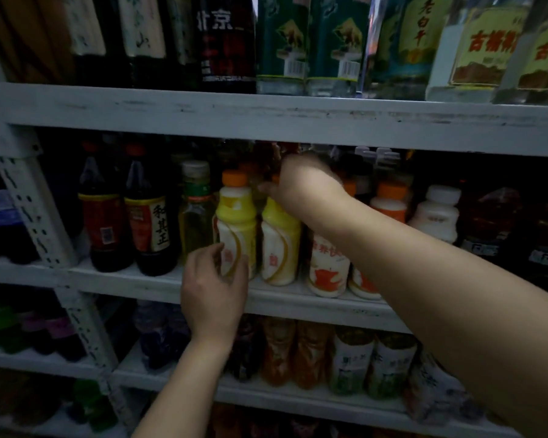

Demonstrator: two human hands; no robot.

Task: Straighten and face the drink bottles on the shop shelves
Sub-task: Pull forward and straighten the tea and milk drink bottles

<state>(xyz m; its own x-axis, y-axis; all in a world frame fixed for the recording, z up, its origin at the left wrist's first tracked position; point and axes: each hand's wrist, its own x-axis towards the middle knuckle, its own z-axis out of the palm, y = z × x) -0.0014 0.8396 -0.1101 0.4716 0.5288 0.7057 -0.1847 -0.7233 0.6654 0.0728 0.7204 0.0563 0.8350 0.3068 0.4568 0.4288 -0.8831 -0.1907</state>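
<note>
Two yellow-and-white drink bottles with orange caps stand side by side on the middle shelf (159, 287). My left hand (214, 287) curls its fingers round the lower body of the left yellow bottle (236, 218). My right hand (301, 181) reaches over the top of the right yellow bottle (280, 238), fingers curled round its neck; the cap is hidden by the hand. White-and-orange bottles (328, 267) stand right of them, partly behind my right forearm.
Dark sauce bottles (151, 222) and a pale oil bottle (196, 213) stand left of the yellow ones. The upper shelf board (266, 118) hangs close over the bottle tops. Liquor bottles line the top shelf, tea bottles (351, 361) the lower one. A perforated upright (29, 210) is at left.
</note>
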